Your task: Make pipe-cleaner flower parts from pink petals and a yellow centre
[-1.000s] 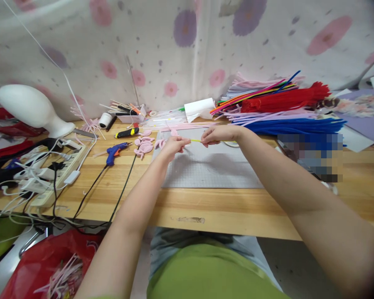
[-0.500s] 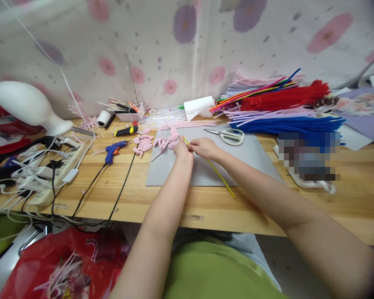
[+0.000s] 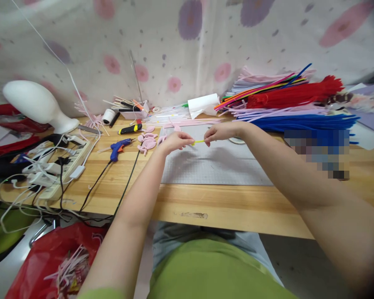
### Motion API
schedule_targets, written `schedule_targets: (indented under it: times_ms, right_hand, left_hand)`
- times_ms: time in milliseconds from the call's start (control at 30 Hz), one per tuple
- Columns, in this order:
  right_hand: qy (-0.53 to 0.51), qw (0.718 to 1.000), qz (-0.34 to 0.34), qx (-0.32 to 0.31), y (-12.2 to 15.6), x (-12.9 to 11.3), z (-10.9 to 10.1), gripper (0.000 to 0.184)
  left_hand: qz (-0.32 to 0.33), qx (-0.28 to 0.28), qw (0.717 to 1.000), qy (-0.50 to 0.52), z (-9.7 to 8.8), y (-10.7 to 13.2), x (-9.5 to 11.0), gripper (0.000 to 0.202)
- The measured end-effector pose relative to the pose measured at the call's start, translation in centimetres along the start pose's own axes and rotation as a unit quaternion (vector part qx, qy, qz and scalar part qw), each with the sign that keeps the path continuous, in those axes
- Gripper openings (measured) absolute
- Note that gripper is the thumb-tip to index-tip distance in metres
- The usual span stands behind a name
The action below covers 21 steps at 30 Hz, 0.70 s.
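Observation:
A yellow pipe cleaner is stretched between my two hands, above the grey cutting mat. My left hand pinches one end and my right hand pinches the other. Only the short stretch between the fingers shows. Left of my left hand lie pink shapes bent from pipe cleaners, some partly hidden behind that hand. Scissors rest on the mat, mostly covered by my right wrist.
Left stand a blue glue gun, a yellow-black utility knife, a power strip with tangled cords and a white foam head. Blue pipe cleaners and red ones are piled back right. A red bag sits below the table edge.
My hands have moved apart, with the yellow pipe cleaner now between them; its long end no longer hangs toward the table's front. The view has shifted slightly.

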State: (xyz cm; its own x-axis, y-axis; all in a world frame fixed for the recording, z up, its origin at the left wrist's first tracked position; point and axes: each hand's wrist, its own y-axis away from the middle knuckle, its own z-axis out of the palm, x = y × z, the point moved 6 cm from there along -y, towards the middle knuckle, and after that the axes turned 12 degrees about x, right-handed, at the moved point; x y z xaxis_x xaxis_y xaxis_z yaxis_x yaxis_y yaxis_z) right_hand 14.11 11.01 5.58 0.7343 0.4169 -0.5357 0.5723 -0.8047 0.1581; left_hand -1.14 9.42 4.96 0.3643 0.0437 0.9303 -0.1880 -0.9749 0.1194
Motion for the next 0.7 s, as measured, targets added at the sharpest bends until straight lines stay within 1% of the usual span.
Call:
schedule_targets:
  times_ms: [133,200,233,300,400,467,533,600,700]
  right_hand:
    - [0.036,0.999,-0.014,-0.026,-0.1,-0.8,-0.1,0.024]
    - [0.049,0.998,-0.013,-0.022,0.0,-1.0,-0.3,0.024]
    - [0.049,0.999,-0.013,-0.014,0.1,-1.0,-0.5,0.023]
    - [0.036,0.999,-0.016,0.017,0.2,-1.1,-0.8,0.024]
    - [0.001,0.996,-0.013,0.087,0.2,-1.1,-1.0,0.026]
    - [-0.027,0.991,0.001,0.131,0.1,-1.2,-0.7,0.028]
    - [-0.06,0.985,0.016,0.162,-0.1,-1.4,0.0,0.03]
    - [-0.086,0.979,0.03,0.185,-0.1,-1.7,0.8,0.03]
    - [-0.093,0.971,0.056,0.213,-0.1,-2.3,2.2,0.029]
  left_hand:
    - [-0.024,-0.043,0.999,-0.02,0.8,-0.3,0.0,0.014]
    - [-0.021,-0.045,0.998,-0.026,1.0,-0.5,-0.3,0.014]
    - [-0.01,-0.038,0.999,-0.027,1.0,-0.5,-0.4,0.014]
    - [0.015,0.001,1.0,-0.012,0.9,-0.7,-0.6,0.014]
    - [0.015,0.117,0.99,0.071,0.4,-0.9,-1.2,0.016]
    - [-0.01,0.201,0.967,0.154,0.4,-1.0,-1.8,0.017]
    - [-0.044,0.262,0.933,0.242,0.8,-0.9,-2.4,0.018]
    - [-0.083,0.29,0.896,0.326,1.6,-0.9,-2.8,0.021]
    - [-0.138,0.293,0.843,0.428,2.8,-0.9,-3.3,0.024]
